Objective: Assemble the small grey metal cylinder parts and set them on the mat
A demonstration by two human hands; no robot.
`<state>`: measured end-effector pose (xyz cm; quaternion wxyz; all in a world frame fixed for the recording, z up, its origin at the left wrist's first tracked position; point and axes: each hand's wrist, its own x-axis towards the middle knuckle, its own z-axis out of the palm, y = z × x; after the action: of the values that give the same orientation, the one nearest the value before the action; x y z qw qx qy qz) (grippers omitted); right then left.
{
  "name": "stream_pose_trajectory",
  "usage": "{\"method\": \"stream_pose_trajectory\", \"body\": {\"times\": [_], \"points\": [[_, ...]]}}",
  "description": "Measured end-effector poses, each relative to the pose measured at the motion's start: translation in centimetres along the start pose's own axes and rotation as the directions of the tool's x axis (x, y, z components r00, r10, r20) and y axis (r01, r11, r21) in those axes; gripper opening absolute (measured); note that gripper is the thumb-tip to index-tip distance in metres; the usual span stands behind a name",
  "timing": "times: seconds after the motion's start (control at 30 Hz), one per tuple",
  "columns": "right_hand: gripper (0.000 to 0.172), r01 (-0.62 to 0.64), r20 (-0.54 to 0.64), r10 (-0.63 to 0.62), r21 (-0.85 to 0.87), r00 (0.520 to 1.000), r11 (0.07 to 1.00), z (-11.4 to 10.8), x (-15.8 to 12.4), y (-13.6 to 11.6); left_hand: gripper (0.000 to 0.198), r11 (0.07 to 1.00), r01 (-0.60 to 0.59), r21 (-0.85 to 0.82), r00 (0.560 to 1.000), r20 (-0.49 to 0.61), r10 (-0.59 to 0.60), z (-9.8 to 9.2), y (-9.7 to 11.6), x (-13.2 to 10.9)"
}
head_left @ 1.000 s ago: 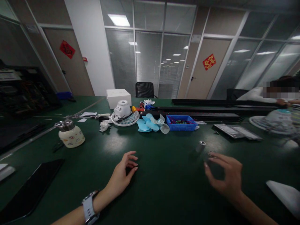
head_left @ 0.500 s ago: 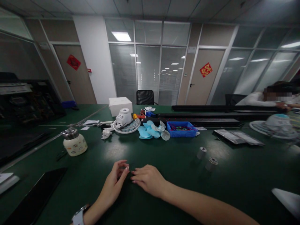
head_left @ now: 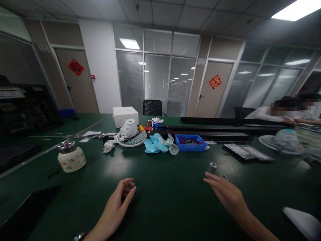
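Observation:
My left hand (head_left: 119,201) rests over the green table (head_left: 160,214), its fingers loosely curled and its thumb apart, with nothing between them. Farther right, my right hand (head_left: 227,194) has its fingers stretched out and no object in it. A small silver metal cylinder (head_left: 213,166) stands just beyond its fingertips. Behind the knuckles, a second metal cylinder (head_left: 224,176) shows only its top; the hand covers the rest. Whether my right hand touches either cylinder I cannot tell.
Across the table lie a white fan part with grille (head_left: 130,134), light-blue fan blades (head_left: 156,144) and a blue bin (head_left: 192,147). A cream jar (head_left: 72,160) and a black slab (head_left: 30,209) are at left. Flat packets (head_left: 247,152) lie at right; people sit beyond.
My right hand has moved away from my left hand, to the right, up to the metal cylinders. My left hand stays nearly in place. The view has shifted slightly.

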<state>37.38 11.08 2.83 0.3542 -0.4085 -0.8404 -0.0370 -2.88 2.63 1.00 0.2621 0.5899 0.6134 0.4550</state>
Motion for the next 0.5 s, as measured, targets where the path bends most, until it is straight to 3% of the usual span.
{"method": "stream_pose_trajectory", "body": {"times": [0.07, 0.13, 0.3, 0.5], "points": [[0.030, -0.099, -0.167, 0.080, -0.109, 0.983, 0.989, -1.9, -0.4, 2.5, 0.041, 1.000, 0.004, 0.008, 1.000, -0.008, -0.004, 0.1, 0.2, 0.1], [0.032, -0.185, -0.228, 0.149, -0.145, 0.962, 0.972, -2.9, -0.3, 3.8, 0.043, 1.000, 0.011, 0.009, 1.000, -0.013, -0.011, 0.0, 0.5, 0.1], [0.033, -0.233, -0.093, 0.223, -0.118, 0.970, 0.965, -2.5, 0.0, 4.2, 0.046, 0.999, 0.022, 0.023, 1.000, 0.012, -0.022, 0.0, 1.0, 0.0], [0.034, -0.253, -0.093, 0.244, -0.098, 0.965, 0.962, -2.3, 0.1, 3.8, 0.044, 0.999, 0.017, 0.033, 1.000, 0.019, -0.018, 0.1, 0.3, 0.0]]}}
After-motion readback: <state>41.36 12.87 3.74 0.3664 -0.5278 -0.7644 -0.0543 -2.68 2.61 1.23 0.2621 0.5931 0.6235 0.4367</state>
